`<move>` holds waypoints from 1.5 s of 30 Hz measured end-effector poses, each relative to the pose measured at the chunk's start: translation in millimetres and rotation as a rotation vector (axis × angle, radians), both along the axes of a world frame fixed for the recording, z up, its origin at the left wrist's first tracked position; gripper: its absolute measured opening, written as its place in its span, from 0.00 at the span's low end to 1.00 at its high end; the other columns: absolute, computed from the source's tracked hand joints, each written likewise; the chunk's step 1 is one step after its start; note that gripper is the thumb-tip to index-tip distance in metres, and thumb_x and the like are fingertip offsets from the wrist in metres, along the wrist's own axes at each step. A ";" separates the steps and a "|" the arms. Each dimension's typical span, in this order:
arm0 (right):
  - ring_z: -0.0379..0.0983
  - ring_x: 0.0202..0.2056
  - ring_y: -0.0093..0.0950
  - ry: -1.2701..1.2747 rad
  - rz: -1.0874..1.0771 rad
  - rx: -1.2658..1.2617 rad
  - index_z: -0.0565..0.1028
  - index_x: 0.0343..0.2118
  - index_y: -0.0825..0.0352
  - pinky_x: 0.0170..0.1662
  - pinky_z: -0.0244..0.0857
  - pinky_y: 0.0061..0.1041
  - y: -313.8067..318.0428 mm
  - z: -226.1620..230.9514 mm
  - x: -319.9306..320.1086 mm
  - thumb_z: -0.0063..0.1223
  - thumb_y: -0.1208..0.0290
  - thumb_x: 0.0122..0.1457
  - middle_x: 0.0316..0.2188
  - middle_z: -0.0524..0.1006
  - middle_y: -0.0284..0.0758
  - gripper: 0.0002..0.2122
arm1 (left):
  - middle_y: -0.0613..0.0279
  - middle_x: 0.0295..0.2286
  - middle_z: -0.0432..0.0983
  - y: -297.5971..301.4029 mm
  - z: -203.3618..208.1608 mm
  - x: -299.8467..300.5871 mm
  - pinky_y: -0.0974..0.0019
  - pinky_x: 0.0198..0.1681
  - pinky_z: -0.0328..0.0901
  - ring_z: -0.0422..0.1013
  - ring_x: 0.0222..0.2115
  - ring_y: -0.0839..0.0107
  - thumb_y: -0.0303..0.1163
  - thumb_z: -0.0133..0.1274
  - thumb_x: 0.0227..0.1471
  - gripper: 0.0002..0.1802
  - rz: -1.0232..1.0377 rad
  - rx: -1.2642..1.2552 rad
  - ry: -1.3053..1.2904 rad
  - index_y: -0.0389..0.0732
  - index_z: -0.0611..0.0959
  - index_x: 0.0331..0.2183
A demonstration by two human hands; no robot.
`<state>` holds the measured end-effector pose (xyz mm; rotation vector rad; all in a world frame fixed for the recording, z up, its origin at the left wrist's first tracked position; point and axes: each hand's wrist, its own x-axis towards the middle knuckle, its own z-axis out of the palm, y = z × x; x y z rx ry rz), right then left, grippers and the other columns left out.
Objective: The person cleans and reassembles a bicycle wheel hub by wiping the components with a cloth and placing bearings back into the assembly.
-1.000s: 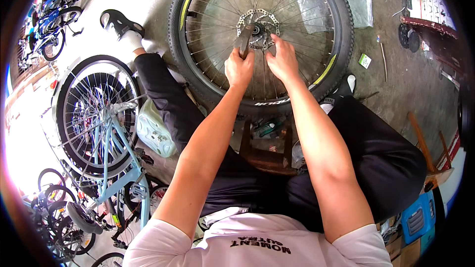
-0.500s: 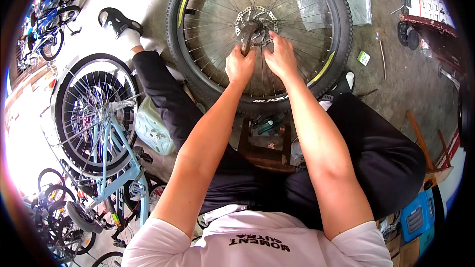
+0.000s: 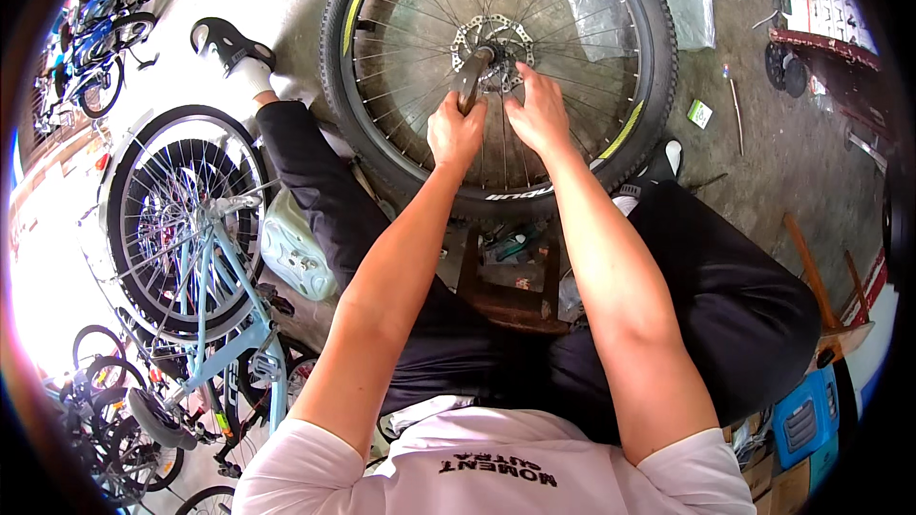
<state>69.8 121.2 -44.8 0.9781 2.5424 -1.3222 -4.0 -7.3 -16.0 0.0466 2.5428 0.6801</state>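
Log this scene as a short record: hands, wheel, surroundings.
left hand: closed around a metal tool, its far end over the wheel's centre
right hand: index finger extended near the brake disc; contact unclear
wheel: disc side toward the camera
right of wheel: small green-and-white box
left of wheel: light-blue bicycle

Tyre (image 3: 660, 48): cropped, twelve o'clock. Tool (image 3: 469, 78): lower end hidden by left hand (image 3: 455, 136). Bicycles (image 3: 110, 14), ten o'clock: parts too small.
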 end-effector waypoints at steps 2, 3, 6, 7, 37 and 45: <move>0.63 0.58 0.43 -0.021 -0.002 0.005 0.65 0.60 0.65 0.63 0.57 0.39 1.0 -2.8 -1.8 0.55 0.67 0.54 0.54 0.71 0.44 0.28 | 0.42 0.27 0.80 -3.3 -0.5 1.6 0.48 0.41 0.68 0.75 0.33 0.40 0.47 0.56 0.47 0.22 0.041 0.111 -0.002 0.34 0.81 0.31; 0.63 0.58 0.44 0.020 0.002 0.017 0.65 0.60 0.65 0.63 0.57 0.39 0.4 -5.5 -1.8 0.55 0.67 0.54 0.54 0.71 0.45 0.28 | 0.42 0.27 0.80 -3.6 -0.6 1.7 0.48 0.41 0.68 0.75 0.33 0.40 0.47 0.56 0.47 0.22 0.042 0.109 -0.003 0.34 0.81 0.31; 0.63 0.58 0.44 0.034 0.007 0.020 0.65 0.60 0.65 0.63 0.56 0.39 -0.4 -8.2 2.3 0.56 0.67 0.54 0.54 0.71 0.45 0.29 | 0.42 0.27 0.80 -2.1 1.7 1.6 0.49 0.41 0.68 0.76 0.33 0.41 0.47 0.56 0.47 0.22 0.004 -0.002 0.002 0.34 0.81 0.31; 0.63 0.58 0.45 0.009 0.009 0.012 0.65 0.60 0.65 0.63 0.56 0.39 0.7 -7.2 1.6 0.56 0.67 0.54 0.55 0.71 0.45 0.29 | 0.42 0.27 0.80 -1.9 5.4 3.8 0.49 0.41 0.68 0.76 0.34 0.41 0.47 0.56 0.47 0.22 0.046 0.033 0.003 0.34 0.81 0.32; 0.62 0.59 0.43 -0.015 -0.017 -0.015 0.65 0.60 0.63 0.63 0.56 0.38 -0.3 1.6 -3.5 0.55 0.67 0.54 0.55 0.71 0.43 0.29 | 0.42 0.28 0.80 9.2 3.4 -9.2 0.49 0.41 0.68 0.76 0.34 0.41 0.48 0.57 0.48 0.22 0.030 0.007 -0.001 0.35 0.81 0.30; 0.62 0.59 0.43 -0.018 -0.008 -0.008 0.65 0.60 0.64 0.63 0.56 0.38 -0.1 -0.6 -1.7 0.55 0.67 0.53 0.56 0.71 0.43 0.29 | 0.43 0.28 0.80 13.2 5.5 -5.6 0.49 0.41 0.68 0.76 0.35 0.40 0.49 0.57 0.47 0.23 0.019 -0.005 -0.014 0.36 0.81 0.31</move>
